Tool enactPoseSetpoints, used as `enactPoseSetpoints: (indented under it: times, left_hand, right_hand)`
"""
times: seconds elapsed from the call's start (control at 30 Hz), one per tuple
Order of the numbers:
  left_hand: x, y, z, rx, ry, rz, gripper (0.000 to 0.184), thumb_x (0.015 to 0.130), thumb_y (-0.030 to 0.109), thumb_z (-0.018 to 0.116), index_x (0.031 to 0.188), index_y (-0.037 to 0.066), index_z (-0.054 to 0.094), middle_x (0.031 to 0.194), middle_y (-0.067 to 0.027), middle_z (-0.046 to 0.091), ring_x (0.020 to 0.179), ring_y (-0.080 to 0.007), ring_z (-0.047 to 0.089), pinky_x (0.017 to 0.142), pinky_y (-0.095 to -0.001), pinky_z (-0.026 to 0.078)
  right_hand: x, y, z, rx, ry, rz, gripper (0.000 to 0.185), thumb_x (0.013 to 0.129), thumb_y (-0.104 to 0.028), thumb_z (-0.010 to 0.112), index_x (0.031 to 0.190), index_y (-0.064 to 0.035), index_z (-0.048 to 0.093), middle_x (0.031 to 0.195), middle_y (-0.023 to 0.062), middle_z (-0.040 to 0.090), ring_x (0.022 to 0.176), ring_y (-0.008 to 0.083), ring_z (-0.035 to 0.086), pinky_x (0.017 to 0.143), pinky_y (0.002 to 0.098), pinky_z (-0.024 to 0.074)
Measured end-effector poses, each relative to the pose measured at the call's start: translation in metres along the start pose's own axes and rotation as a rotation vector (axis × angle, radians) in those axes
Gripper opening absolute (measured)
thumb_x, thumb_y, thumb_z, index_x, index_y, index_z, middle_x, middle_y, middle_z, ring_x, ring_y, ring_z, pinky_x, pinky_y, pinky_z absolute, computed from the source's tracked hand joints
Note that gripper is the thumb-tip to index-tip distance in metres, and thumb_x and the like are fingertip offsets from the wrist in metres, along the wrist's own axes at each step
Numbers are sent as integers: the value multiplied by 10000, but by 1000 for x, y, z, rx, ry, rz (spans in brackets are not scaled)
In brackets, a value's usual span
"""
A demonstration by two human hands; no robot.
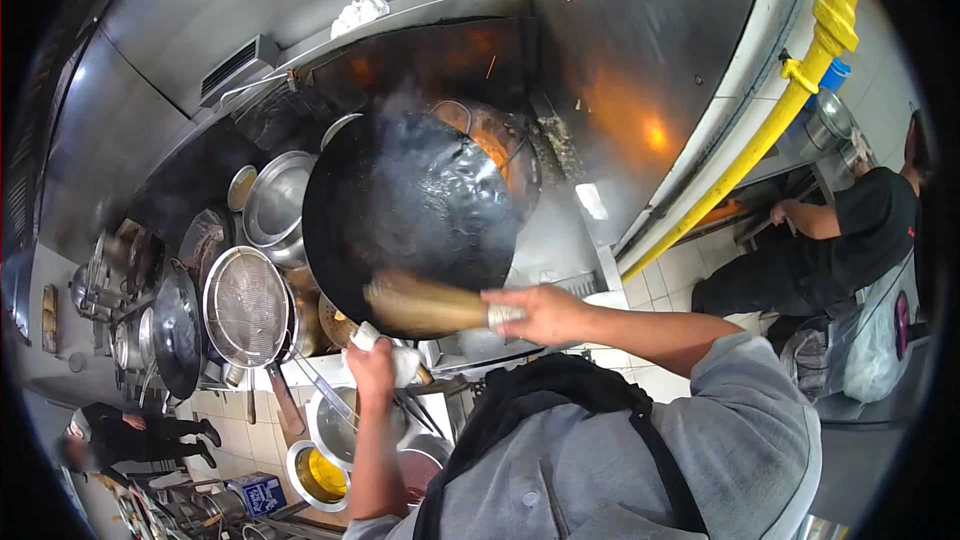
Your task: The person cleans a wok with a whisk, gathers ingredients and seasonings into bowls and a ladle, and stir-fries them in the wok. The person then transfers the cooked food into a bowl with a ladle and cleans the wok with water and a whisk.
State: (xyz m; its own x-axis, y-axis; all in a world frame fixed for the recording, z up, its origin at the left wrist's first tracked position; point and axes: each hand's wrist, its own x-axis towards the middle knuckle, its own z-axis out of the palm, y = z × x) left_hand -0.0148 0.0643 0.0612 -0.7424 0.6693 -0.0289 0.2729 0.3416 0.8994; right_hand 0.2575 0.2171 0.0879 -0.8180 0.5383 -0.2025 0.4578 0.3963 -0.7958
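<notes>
A large black wok is tilted over the burner, its inside wet and shiny, with steam or smoke rising. My right hand is closed around the bound end of a bamboo wok brush. The bristle end is blurred and lies over the wok's near edge. My left hand is closed on a folded white cloth at the wok's near rim. Whether the cloth wraps a wok handle is hidden.
Flames glow behind the wok. Left of it are a wire strainer, a metal bowl and another wok. A pot of yellow liquid stands below. A yellow pipe runs along the right. Two people stand farther off, one on each side.
</notes>
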Motion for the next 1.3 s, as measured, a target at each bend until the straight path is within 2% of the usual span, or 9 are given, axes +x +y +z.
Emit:
enactPoseSetpoints:
  times: [0.13, 0.43, 0.8, 0.87, 0.97, 1.1, 1.17, 1.2, 1.3]
  left_hand:
    - [-9, 10, 12, -61, 42, 23, 144, 717, 58, 548, 834, -15, 588, 753, -77, 615, 677, -199, 585, 647, -338, 474]
    - [47, -9, 112, -589, -112, -555, 277, 744, 128, 585, 912, -89, 616, 834, -121, 650, 691, -214, 624, 585, -352, 467]
    - [57, -3, 146, -696, -69, -659, 334, 779, 160, 604, 944, -130, 593, 861, -151, 647, 718, -247, 637, 642, -376, 494]
    - [56, 4, 146, -693, -75, -656, 334, 779, 167, 608, 938, -127, 601, 871, -153, 650, 714, -242, 633, 639, -373, 491]
    - [56, -7, 152, -743, -88, -685, 309, 778, 170, 611, 927, -100, 616, 856, -138, 648, 708, -237, 630, 640, -371, 491]
    - [59, -5, 149, -751, -153, -737, 301, 785, 177, 613, 940, -80, 624, 847, -124, 645, 718, -235, 633, 643, -381, 496]
    - [59, -7, 150, -786, -156, -713, 280, 793, 180, 614, 937, -61, 617, 860, -125, 648, 721, -237, 642, 652, -384, 511]
    - [58, -4, 149, -808, -144, -680, 274, 795, 181, 615, 938, -53, 612, 864, -123, 649, 719, -239, 647, 656, -384, 519]
    - [58, -8, 149, -824, -153, -684, 269, 799, 183, 625, 953, -37, 606, 871, -120, 650, 731, -243, 656, 673, -380, 530]
  right_hand:
    - [63, 119, -53, -346, 33, 77, 577, 798, -364, 686, 1326, -187, 532, 1156, 173, 635, 1057, 329, 619, 904, 423, 489]
    - [146, -65, -234, -312, 970, -207, 626, 862, -301, 631, 1419, -143, 394, 1244, 185, 588, 1181, 342, 544, 996, 374, 424]
    - [249, 26, -170, -109, 1165, -91, 607, 836, -393, 629, 1380, -190, 452, 1053, 221, 652, 999, 404, 619, 843, 451, 499]
    - [251, 44, -108, -95, 1005, 174, 500, 819, -318, 655, 1259, -98, 563, 1068, 198, 654, 999, 382, 628, 863, 441, 502]
    - [244, 66, -23, -81, 212, 425, 459, 741, -293, 734, 1146, -105, 631, 889, 147, 686, 657, 247, 681, 429, 350, 548]
    - [179, 52, -49, -210, -47, -205, 614, 738, -373, 758, 1309, -258, 563, 980, 132, 688, 769, 209, 657, 728, 334, 543]
    - [199, 86, -127, -756, -227, 105, 529, 749, -402, 709, 1241, -231, 619, 1014, 147, 690, 815, 287, 684, 734, 384, 550]
    - [191, 49, -155, -753, 120, 494, 424, 789, -368, 656, 1167, -176, 655, 978, 156, 690, 827, 319, 680, 726, 409, 553]
    - [242, 75, -127, -455, 845, 414, 351, 796, -322, 625, 1072, -111, 674, 958, 168, 687, 876, 331, 673, 783, 418, 542]
